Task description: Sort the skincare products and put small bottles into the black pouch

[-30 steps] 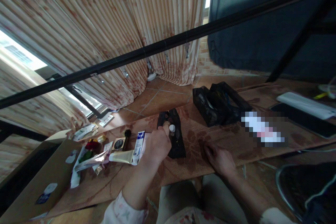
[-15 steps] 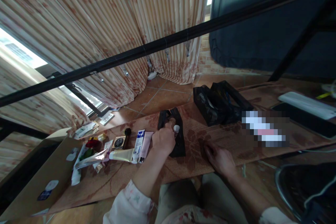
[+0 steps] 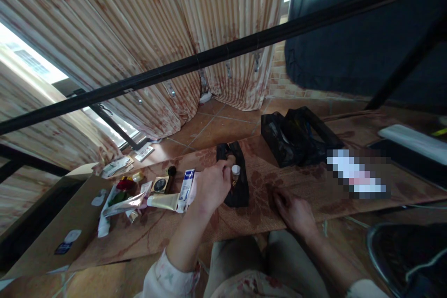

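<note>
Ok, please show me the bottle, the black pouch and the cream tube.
bottle (image 3: 236, 169): head view, on its white cap.
black pouch (image 3: 239, 195): head view, on its near end.
cream tube (image 3: 162, 201): head view, on its middle.

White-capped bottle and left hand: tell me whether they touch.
Touching. The head view shows the left hand pinching the white-capped bottle over the black pouch.

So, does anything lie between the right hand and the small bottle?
Nothing visible does: only bare mat separates the right hand from the bottle, which the left hand holds over a black pouch.
</note>
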`<state>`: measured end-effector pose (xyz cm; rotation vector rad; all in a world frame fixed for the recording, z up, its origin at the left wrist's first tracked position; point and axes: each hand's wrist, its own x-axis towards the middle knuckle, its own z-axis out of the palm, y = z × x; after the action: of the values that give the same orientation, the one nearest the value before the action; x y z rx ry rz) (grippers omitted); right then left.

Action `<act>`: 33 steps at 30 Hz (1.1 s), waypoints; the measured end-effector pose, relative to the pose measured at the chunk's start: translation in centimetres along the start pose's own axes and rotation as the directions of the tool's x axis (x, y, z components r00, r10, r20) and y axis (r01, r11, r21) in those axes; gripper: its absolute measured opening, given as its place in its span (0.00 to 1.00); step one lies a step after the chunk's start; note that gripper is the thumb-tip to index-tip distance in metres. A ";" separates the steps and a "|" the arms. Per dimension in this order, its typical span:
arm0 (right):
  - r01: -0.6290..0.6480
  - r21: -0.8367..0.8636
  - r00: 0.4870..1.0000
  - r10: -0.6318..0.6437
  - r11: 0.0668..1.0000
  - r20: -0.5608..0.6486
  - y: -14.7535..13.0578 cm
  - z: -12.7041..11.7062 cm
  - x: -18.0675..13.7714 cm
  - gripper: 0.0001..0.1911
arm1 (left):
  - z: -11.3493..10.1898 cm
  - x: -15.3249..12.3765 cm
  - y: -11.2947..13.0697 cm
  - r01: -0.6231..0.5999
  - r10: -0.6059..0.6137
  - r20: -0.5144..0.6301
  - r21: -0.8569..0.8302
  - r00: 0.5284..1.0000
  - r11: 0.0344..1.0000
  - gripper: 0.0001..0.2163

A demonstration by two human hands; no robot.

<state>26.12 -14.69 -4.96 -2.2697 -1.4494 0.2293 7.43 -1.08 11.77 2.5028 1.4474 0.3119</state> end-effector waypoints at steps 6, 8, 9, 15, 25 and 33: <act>0.004 -0.028 1.000 -0.005 1.000 -0.007 -0.2 -0.3 -0.1 0.17 | 2.9 -0.7 -2.8 0.040 -0.120 -0.221 -0.336 0.968 0.941 0.24; 0.013 -0.038 1.000 -0.014 0.999 -0.013 -0.2 -0.4 -0.2 0.17 | 4.4 -1.3 -3.3 0.068 -0.162 -0.137 -0.520 0.977 0.851 0.24; 0.017 -0.043 1.000 -0.017 0.999 -0.015 -0.2 -0.5 -0.2 0.17 | 5.1 -1.6 -3.3 0.067 -0.149 -0.080 -0.621 0.986 0.781 0.22; 0.013 -0.093 1.000 -0.013 0.996 -0.003 0.2 -0.1 -0.2 0.18 | 6.9 -2.8 -3.8 0.107 -0.171 0.026 -0.868 0.985 0.485 0.15; -0.013 -0.105 1.000 0.015 0.994 0.018 0.4 -0.2 -0.3 0.20 | 7.9 -5.2 -8.3 0.157 -0.379 -0.297 -0.568 0.876 0.808 0.15; -0.040 -0.045 0.998 0.043 0.998 0.050 1.5 0.7 -0.3 0.21 | 10.0 -5.8 -10.8 0.366 -0.370 -0.281 -0.069 0.885 0.928 0.21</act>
<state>26.99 -15.26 -6.32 -2.3469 -1.4474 0.2729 -1.34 -1.84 -1.43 2.1694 1.9843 0.6315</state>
